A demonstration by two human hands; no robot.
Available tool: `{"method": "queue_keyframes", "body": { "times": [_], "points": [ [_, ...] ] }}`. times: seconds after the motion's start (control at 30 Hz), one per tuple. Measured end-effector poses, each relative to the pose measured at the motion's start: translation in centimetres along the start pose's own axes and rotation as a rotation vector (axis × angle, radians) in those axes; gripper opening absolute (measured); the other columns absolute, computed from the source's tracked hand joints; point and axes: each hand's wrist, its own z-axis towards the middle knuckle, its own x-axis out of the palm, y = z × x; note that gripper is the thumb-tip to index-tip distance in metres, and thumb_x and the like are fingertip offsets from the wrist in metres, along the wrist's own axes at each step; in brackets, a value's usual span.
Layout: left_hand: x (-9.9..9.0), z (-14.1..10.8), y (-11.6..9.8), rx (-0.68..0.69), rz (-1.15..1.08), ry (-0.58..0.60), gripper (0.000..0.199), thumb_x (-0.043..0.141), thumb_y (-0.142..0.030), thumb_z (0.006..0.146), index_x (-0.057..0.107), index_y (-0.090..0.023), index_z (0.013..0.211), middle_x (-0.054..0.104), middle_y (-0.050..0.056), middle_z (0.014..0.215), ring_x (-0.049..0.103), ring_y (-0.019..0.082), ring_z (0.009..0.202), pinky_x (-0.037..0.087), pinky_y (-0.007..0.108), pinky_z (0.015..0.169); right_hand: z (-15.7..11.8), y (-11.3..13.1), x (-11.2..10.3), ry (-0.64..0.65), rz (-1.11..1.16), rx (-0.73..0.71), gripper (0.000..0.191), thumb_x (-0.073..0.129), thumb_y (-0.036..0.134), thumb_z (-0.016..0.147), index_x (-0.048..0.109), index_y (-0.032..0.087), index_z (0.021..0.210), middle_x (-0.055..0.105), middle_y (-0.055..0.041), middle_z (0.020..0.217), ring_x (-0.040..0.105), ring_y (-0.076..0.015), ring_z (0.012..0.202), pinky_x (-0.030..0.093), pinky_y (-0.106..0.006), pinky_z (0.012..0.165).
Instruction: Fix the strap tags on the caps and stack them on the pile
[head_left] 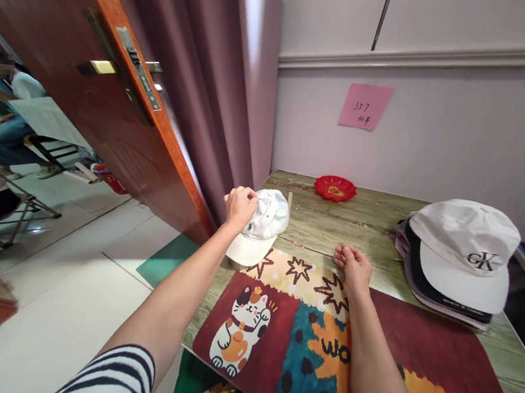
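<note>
My left hand point(240, 208) is closed on the crown of a white baseball cap point(267, 216) with a small dark emblem. The cap sits at the table's left edge, its brim pointing toward me. My right hand point(353, 268) rests low over the far edge of a colourful mat point(272, 351), fingers curled in, with nothing visible in them. To its right stands a stack of caps, topped by a white cap point(469, 247) with dark letters on the front; darker caps show beneath.
A red scalloped dish point(335, 188) stands at the back of the wood-patterned table point(375, 213). A pink note point(365, 107) hangs on the wall. On the left are a curtain point(198, 55), an open door point(123, 122) and seated people beyond it.
</note>
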Motion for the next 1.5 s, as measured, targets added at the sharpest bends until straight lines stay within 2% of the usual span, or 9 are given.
{"method": "queue_keyframes", "body": {
  "times": [0.13,0.3,0.47,0.63,0.87,1.03,1.13,1.3,1.5],
  "points": [
    [-3.0,-0.9,-2.1,0.093,-0.120,-0.028,0.009,0.064,-0.021,0.081,0.067,-0.022,0.072,0.071,0.002,0.086,0.063,0.022,0.092,0.043,0.036,0.089,-0.9,1.3,0.7,0.095,0.001,0.030,0.038,0.084,0.046,0.071,0.073,0.017,0.093,0.077,-0.0077,0.088,0.073,-0.0132,0.072,0.059,-0.019,0.063],
    [-6.8,-2.6,-5.9,0.261,-0.323,-0.080,0.008,0.065,-0.020,0.081,0.066,-0.021,0.073,0.069,0.002,0.083,0.063,0.020,0.088,0.047,0.034,0.085,-2.5,3.6,2.1,0.364,-0.001,0.102,0.045,0.080,0.057,0.075,0.075,0.020,0.101,0.078,-0.0095,0.105,0.075,-0.0184,0.093,0.061,-0.025,0.081],
    [-8.5,-4.5,-9.2,0.300,-0.571,-0.032,0.006,0.067,-0.020,0.080,0.068,-0.020,0.074,0.068,0.001,0.082,0.062,0.017,0.081,0.049,0.032,0.081,-4.0,5.8,3.0,0.614,0.063,0.143,0.057,0.072,0.068,0.077,0.073,0.022,0.110,0.075,-0.0096,0.118,0.069,-0.0253,0.113,0.056,-0.037,0.098],
    [-6.8,-6.7,-10.0,0.186,-0.788,0.121,0.007,0.070,-0.024,0.078,0.068,-0.019,0.073,0.068,0.001,0.079,0.062,0.017,0.080,0.050,0.032,0.083,-5.6,7.9,3.0,0.582,0.173,0.077,0.065,0.059,0.077,0.079,0.067,0.028,0.121,0.071,-0.0081,0.127,0.063,-0.0321,0.124,0.053,-0.049,0.101],
    [-1.9,-8.9,-7.1,-0.096,-1.077,0.405,0.033,0.071,-0.051,0.081,0.071,-0.019,0.088,0.071,0.004,0.091,0.064,0.018,0.087,0.051,0.030,0.083,-5.9,10.3,2.1,0.531,0.224,-0.018,0.060,0.051,0.075,0.084,0.067,0.029,0.119,0.072,-0.0086,0.122,0.061,-0.0327,0.125,0.051,-0.053,0.101],
    [1.5,-10.1,-5.5,-0.429,-1.158,0.947,0.069,0.040,-0.081,0.086,0.071,-0.023,0.108,0.076,0.010,0.100,0.070,0.025,0.092,0.055,0.037,0.078,-6.1,10.7,1.9,0.499,0.201,-0.055,0.065,0.043,0.082,0.084,0.067,0.032,0.119,0.072,-0.0060,0.123,0.063,-0.0306,0.122,0.051,-0.050,0.100],
    [2.2,-10.4,-5.6,-0.429,-1.275,1.149,0.072,0.041,-0.084,0.083,0.072,-0.022,0.102,0.077,0.011,0.091,0.072,0.027,0.090,0.056,0.040,0.081,-6.4,10.8,2.0,0.527,0.140,-0.053,0.076,0.035,0.088,0.081,0.069,0.030,0.118,0.074,-0.0084,0.117,0.064,-0.0313,0.121,0.052,-0.050,0.099],
    [0.7,-8.7,-7.1,-0.381,-1.421,0.939,0.038,0.082,-0.046,0.070,0.071,-0.015,0.090,0.076,0.010,0.084,0.072,0.024,0.083,0.056,0.037,0.084,-5.9,11.3,1.8,0.518,0.107,0.001,0.069,0.058,0.083,0.073,0.072,0.021,0.099,0.077,-0.0124,0.098,0.068,-0.0347,0.112,0.055,-0.047,0.093],
    [-3.4,-6.4,-10.0,-0.083,-1.479,0.787,0.029,0.084,-0.028,0.070,0.071,-0.018,0.094,0.072,0.001,0.084,0.065,0.013,0.072,0.052,0.026,0.073,-5.2,13.6,-0.2,0.276,0.113,-0.257,0.054,0.093,0.046,0.050,0.070,0.023,0.093,0.076,-0.0070,0.096,0.071,-0.0291,0.095,0.057,-0.040,0.084]
  ]
}}
